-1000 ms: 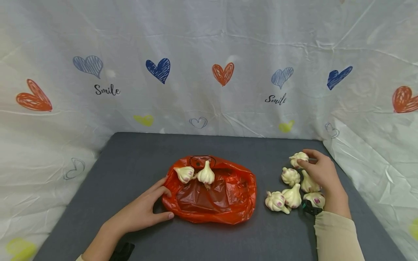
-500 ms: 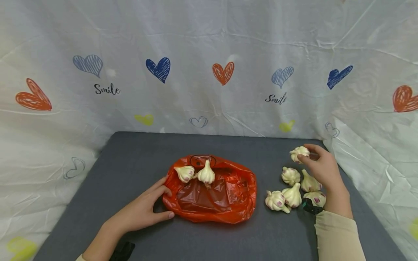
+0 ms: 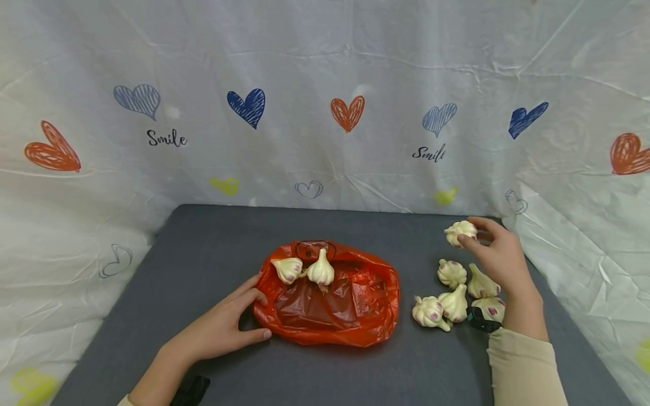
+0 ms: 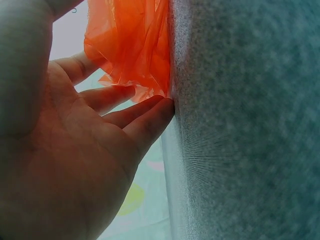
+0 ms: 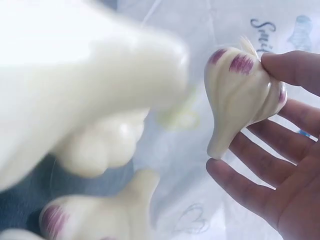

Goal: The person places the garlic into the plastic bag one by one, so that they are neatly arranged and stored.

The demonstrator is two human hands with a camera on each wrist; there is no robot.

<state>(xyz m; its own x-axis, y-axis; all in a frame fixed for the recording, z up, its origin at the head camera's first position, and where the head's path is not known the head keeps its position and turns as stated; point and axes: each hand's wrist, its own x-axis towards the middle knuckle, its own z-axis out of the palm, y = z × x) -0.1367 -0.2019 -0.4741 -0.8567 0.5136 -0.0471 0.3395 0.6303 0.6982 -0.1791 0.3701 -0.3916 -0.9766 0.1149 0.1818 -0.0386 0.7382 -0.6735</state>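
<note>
My right hand (image 3: 500, 254) holds a garlic bulb (image 3: 459, 232) between thumb and fingers, behind the other bulbs at the table's right. Up close in the right wrist view, that garlic bulb (image 5: 240, 92) shows purple patches and hangs stem down. My left hand (image 3: 218, 330) touches the left side of a red plastic bag (image 3: 360, 335), its fingers loosely bent and thumb apart. Seen from the left wrist, the fingertips rest against the bag (image 4: 132, 45) and the table. Inside the wide-mouthed bag lie two garlic bulbs, one on its side (image 3: 288, 270) and one stem up (image 3: 321, 269).
Several loose garlic bulbs (image 3: 453, 304) cluster on the grey table (image 3: 325, 378), right of the bag and beside my right wrist. A white sheet (image 3: 304, 62) printed with hearts hangs behind the table and along both sides.
My right hand has lifted the garlic bulb away from the cluster, slightly up and back in the head view. My left hand and the bag have kept their place.
</note>
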